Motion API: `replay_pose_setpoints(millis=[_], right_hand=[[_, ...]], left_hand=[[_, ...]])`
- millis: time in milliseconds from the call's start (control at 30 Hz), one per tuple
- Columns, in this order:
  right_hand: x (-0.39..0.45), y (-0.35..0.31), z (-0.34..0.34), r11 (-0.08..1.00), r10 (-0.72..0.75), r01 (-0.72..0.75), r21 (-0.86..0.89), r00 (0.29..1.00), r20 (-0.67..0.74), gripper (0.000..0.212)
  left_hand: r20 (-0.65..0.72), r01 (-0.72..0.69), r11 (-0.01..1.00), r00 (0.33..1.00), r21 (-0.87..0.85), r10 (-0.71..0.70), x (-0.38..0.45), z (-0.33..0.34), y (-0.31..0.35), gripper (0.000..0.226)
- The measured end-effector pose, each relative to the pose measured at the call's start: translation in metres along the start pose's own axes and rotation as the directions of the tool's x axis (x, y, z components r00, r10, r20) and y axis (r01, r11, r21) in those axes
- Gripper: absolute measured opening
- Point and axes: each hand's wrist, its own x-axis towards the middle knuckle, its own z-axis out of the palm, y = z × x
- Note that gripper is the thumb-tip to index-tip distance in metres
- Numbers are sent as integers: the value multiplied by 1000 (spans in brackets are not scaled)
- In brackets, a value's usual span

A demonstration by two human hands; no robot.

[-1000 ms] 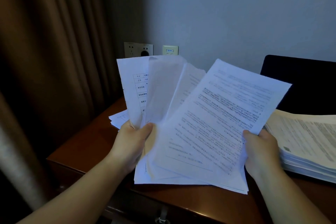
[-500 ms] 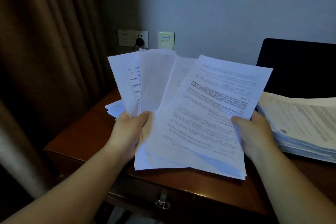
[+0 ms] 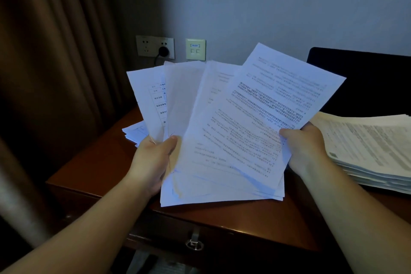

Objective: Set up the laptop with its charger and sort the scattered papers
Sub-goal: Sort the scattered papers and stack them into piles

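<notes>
**deskwatcher:** so what's going on with the papers?

**pov_guy:** Both hands are up over the desk [image 3: 106, 162], holding a fanned-out bunch of loose sheets [image 3: 233, 140]. The left hand [image 3: 151, 162] grips the left side of the fan, thumb curled over the front of the sheets, the rest of its fingers hidden behind the paper. The right hand [image 3: 304, 149] pinches the right edge of the front sheet, thumb lying on the printed side, other fingers tucked behind. So neither hand is spread wide; both are closed on paper.

**deskwatcher:** how messy is the fan?

**pov_guy:** Four or so sheets splay out at the top. The front one is dense printed text and tilts to the right. The leftmost has a small table printed on it. The text looks upside down from this view. The bottom edges hang just above the front part of the desk, can't tell if they touch it.

**deskwatcher:** anything else lying around?

**pov_guy:** A thick stack of papers [image 3: 367, 151] sits on the desk to the right, just beside the right hand. A smaller pile [image 3: 135, 132] peeks out behind the left hand. A dark laptop screen [image 3: 367, 82] stands behind the thick stack. On the wall there's a socket [image 3: 155, 46] with a black plug [image 3: 163, 50] in it, and a brown curtain [image 3: 55, 73] on the left.
</notes>
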Motion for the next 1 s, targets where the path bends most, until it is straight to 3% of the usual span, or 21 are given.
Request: replay_pose_setpoints(millis=[200, 367, 600, 733, 800, 1000], right_hand=[[-3, 3, 0, 996, 17, -13, -94, 999, 39, 34], [-6, 17, 1, 997, 69, -70, 12, 997, 38, 33], [2, 6, -15, 988, 55, -31, 154, 986, -159, 26], [2, 3, -20, 997, -82, 83, -5, 967, -240, 33], [0, 0, -19, 995, -93, 86, -47, 975, -200, 26], [-5, 0, -11, 996, -4, 4, -88, 1000, 0, 34]], left_hand=[[49, -38, 997, 998, 71, 34, -2, -1, -1, 23], [95, -52, 991, 995, 125, 40, -2, -3, -2, 28], [48, -92, 981, 995, 169, 85, 1, -5, -5, 30], [6, -89, 988, 996, 128, 89, 4, -6, -6, 31], [-14, -80, 993, 997, 91, 82, 5, -6, -7, 32], [-30, -70, 997, 997, 43, 71, 3, -7, -5, 33]])
